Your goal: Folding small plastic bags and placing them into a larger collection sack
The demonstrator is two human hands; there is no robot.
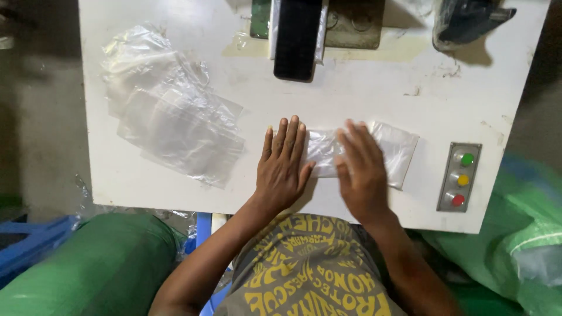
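Two hands, left and right, lie flat with fingers spread, pressing a small clear plastic bag onto the white worktop. A loose stack of empty clear bags lies well to the left; a three-button panel sits at the right edge.

A clear, filled plastic bag is laid flat, lengthwise, just left of the three-button control panel, partly covered.
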